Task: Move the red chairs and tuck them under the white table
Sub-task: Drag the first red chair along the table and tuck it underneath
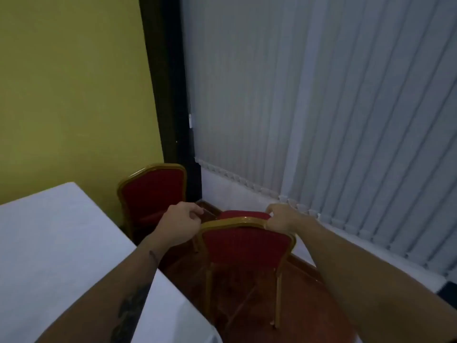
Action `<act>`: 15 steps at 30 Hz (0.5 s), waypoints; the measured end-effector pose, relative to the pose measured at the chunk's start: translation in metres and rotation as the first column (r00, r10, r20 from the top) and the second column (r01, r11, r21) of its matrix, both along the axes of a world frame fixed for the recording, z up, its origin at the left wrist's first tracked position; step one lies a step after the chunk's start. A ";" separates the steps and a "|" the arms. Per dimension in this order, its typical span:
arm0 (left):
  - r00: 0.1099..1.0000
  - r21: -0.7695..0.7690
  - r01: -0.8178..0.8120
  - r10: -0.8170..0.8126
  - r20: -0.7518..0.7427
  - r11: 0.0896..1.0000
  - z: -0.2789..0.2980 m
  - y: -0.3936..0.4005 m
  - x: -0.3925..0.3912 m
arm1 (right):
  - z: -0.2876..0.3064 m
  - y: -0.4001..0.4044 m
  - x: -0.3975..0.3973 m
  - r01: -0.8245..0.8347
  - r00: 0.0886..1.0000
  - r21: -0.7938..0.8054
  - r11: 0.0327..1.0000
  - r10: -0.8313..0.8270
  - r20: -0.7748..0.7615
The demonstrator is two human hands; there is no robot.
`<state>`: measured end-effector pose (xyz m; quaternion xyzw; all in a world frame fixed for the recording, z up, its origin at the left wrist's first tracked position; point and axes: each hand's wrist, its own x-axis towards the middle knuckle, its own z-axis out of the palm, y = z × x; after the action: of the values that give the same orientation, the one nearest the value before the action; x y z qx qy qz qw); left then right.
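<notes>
gripping the gold top rail of the near red chair (246, 246), the right hand (284, 220) has its fingers (270, 211) curled tight over the right corner of the backrest. the left hand (179, 225) sits at the left corner of the same rail, fingers bent and partly closed; whether they actually pinch the frame or only rest against it i cannot tell. both bare forearms reach in from the bottom of the view, the left one crossing over the corner of the white desk (57, 243).

the near chair stands on the reddish wooden floor (309, 305) with its back to the camera, seat pointing toward the corner of the room, just beside the desk's right edge and not under it. a second red chair (153, 194) stands farther back against the yellow wall (74, 95), close to the desk's far corner, facing the camera.

on the right, vertical blinds (321, 95) hang down to a low white sill, leaving a strip of open floor between the near chair and that wall. a dark frame (168, 95) splits the yellow wall from the blinds.
</notes>
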<state>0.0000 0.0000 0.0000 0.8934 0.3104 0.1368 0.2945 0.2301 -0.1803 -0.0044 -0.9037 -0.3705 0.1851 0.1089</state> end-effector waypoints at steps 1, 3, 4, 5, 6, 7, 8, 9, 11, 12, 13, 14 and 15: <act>1.000 -0.017 0.005 -0.005 -0.013 1.000 -0.005 -0.001 0.016 | -0.005 -0.002 0.011 0.003 1.000 0.003 1.000 -0.003 -0.016; 0.999 -0.026 0.010 -0.011 -0.033 1.000 -0.005 -0.008 0.043 | -0.012 -0.001 0.031 0.009 0.998 0.008 1.000 -0.008 -0.063; 0.999 -0.032 0.010 -0.012 -0.050 0.999 -0.007 -0.012 0.059 | -0.016 0.001 0.042 0.004 0.997 0.000 1.000 -0.004 -0.081; 0.999 -0.040 0.008 -0.010 -0.046 0.999 -0.010 -0.014 0.074 | -0.022 0.004 0.052 -0.008 0.996 -0.002 1.000 0.007 -0.091; 0.999 -0.040 -0.001 -0.001 -0.037 0.999 -0.010 -0.017 0.082 | -0.023 0.007 0.053 -0.020 0.996 -0.006 1.000 0.019 -0.092; 0.999 -0.044 -0.007 0.006 -0.034 0.999 -0.014 -0.018 0.094 | -0.027 0.009 0.059 -0.038 0.994 -0.013 0.999 0.036 -0.099; 0.999 -0.052 -0.008 0.006 -0.038 0.999 -0.019 -0.021 0.107 | -0.030 0.011 0.064 -0.062 0.993 -0.037 0.997 0.058 -0.104; 0.999 -0.066 -0.011 0.008 -0.050 0.998 -0.025 -0.023 0.117 | -0.037 0.014 0.070 -0.088 0.991 -0.056 0.995 0.082 -0.106; 0.996 -0.129 -0.023 0.012 -0.086 0.991 -0.036 -0.027 0.135 | -0.053 0.018 0.081 -0.141 0.986 -0.094 0.985 0.132 -0.097; 0.993 -0.148 -0.036 0.019 -0.112 0.988 -0.042 -0.027 0.142 | -0.059 0.019 0.084 -0.161 0.984 -0.114 0.980 0.151 -0.093; 0.988 -0.148 -0.052 0.030 -0.152 0.988 -0.048 -0.027 0.150 | -0.066 0.019 0.088 -0.177 0.982 -0.130 0.976 0.167 -0.086; 0.980 -0.132 -0.063 0.036 -0.198 0.989 -0.055 -0.024 0.157 | -0.074 0.019 0.091 -0.189 0.981 -0.142 0.972 0.179 -0.081; 0.969 -0.110 -0.066 0.037 -0.245 0.992 -0.063 -0.021 0.164 | -0.081 0.020 0.094 -0.201 0.979 -0.146 0.969 0.191 -0.075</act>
<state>0.1642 -0.0211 -0.0630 0.8762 0.3747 0.0157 0.3029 0.3246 -0.1608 -0.0859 -0.8623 -0.4393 0.2500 0.0317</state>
